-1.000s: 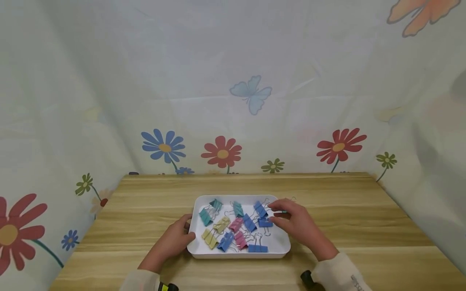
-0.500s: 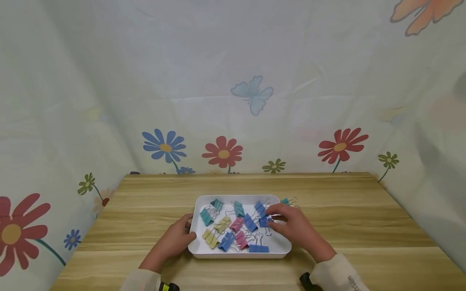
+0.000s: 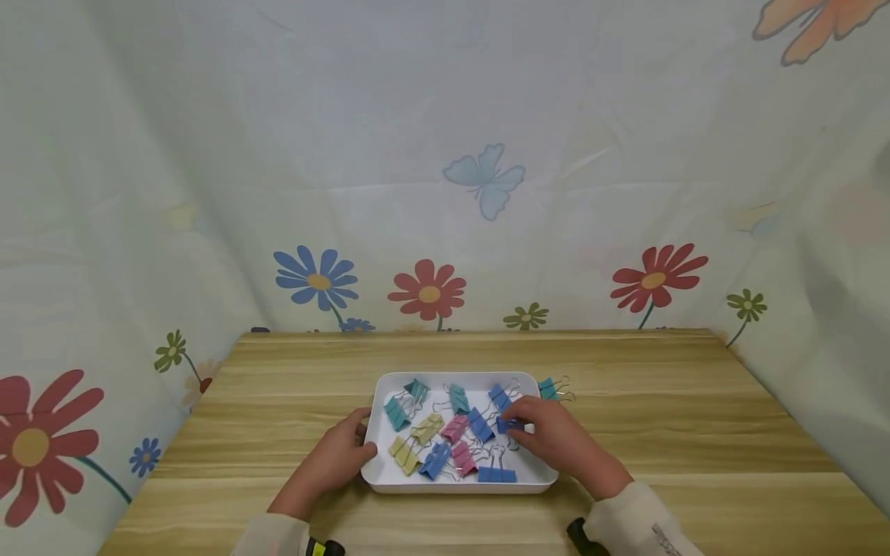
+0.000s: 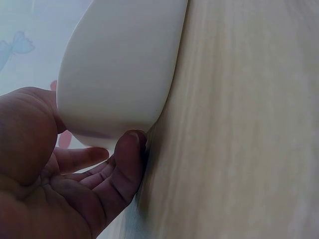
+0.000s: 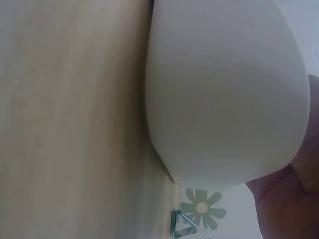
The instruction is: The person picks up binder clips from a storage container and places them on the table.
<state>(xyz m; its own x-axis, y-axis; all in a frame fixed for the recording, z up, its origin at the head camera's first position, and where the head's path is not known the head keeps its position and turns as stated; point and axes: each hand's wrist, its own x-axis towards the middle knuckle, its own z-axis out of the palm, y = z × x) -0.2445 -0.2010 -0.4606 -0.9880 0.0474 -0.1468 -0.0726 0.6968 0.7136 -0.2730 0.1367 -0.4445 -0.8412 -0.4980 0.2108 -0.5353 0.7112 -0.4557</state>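
A white tray (image 3: 535,463) holds several binder clips in teal, yellow, pink and blue. My left hand (image 3: 338,455) grips the tray's left end, thumb over the rim and fingers along the outer wall; the left wrist view shows those fingers (image 4: 127,159) at the tray's corner. Over the right side of the tray, my right hand (image 3: 556,440) pinches a blue binder clip (image 3: 506,425), which its fingers partly hide. Just behind lies another blue binder clip (image 3: 498,397). In the right wrist view the tray wall covers the fingertips.
One teal binder clip (image 3: 548,388) lies on the wooden table (image 3: 695,432) just outside the tray's back right corner. Along the tray's front wall sits a blue clip (image 3: 497,476). A flowered curtain (image 3: 389,154) hangs behind the table.
My right hand has come down and left to the blue clip, and its fingers have closed on it. The teal clip outside the tray came into fuller view. The left hand stays on the tray.
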